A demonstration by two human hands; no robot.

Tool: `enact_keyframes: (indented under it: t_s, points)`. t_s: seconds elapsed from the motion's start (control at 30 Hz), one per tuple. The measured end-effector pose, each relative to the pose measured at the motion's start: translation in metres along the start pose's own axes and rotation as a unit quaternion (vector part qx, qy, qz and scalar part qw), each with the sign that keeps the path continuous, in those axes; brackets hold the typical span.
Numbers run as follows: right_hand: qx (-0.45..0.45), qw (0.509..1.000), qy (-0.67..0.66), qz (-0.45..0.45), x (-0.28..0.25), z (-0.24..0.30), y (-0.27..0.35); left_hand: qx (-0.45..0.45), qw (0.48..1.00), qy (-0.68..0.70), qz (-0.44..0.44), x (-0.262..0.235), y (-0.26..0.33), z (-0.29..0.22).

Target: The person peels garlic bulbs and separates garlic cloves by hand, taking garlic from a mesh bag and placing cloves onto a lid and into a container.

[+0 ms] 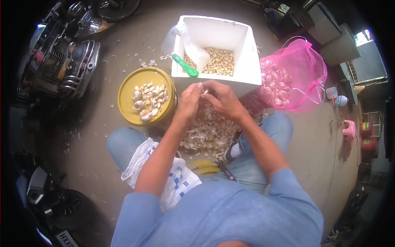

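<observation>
Both hands meeting right in front of the white foam box [242,53], over the heap of papery skins [207,131] on the floor. Left hand [189,101] and right hand [220,99] with fingertips pressed together, pinching a small garlic piece [204,89], mostly hidden. Yellow lid [127,101] with garlic bulbs just left, pink mesh bag [306,68] at right.

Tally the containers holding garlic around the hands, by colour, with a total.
White foam box: 1
Yellow round tub: 1
Pink mesh bag: 1
Total: 3
Both hands meet over the pile of garlic skins.
</observation>
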State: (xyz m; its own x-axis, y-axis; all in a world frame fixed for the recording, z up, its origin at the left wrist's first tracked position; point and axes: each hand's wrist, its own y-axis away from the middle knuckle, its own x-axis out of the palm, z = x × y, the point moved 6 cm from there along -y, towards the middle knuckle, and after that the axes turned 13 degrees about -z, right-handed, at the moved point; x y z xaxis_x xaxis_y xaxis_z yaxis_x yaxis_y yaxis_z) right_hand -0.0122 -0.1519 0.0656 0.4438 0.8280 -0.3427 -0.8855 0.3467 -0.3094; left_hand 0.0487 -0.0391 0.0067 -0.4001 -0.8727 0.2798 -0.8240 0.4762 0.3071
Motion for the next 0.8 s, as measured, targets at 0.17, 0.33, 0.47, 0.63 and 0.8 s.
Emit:
enact_keyframes:
  t_s: [0.17,0.33,0.47,0.63,0.8]
  points:
    - [-0.036,0.999,0.033,0.021,-0.007,0.002,-0.005,-0.007,0.999,-0.037,-0.019,-0.002,0.000,0.002]
    - [0.003,1.000,0.007,0.017,0.003,-0.009,-0.002,0.182,0.971,-0.114,-0.108,-0.012,-0.008,0.007]
    - [0.086,0.996,-0.023,0.022,0.007,-0.018,-0.002,0.080,0.989,-0.039,-0.118,-0.016,-0.010,0.017]
    - [0.307,0.895,-0.324,-0.002,0.011,-0.046,0.007,0.003,0.994,0.048,-0.103,-0.010,-0.005,0.001]
    - [0.348,0.813,-0.467,-0.016,0.011,-0.063,0.006,0.029,0.994,0.018,-0.101,-0.009,-0.001,-0.004]
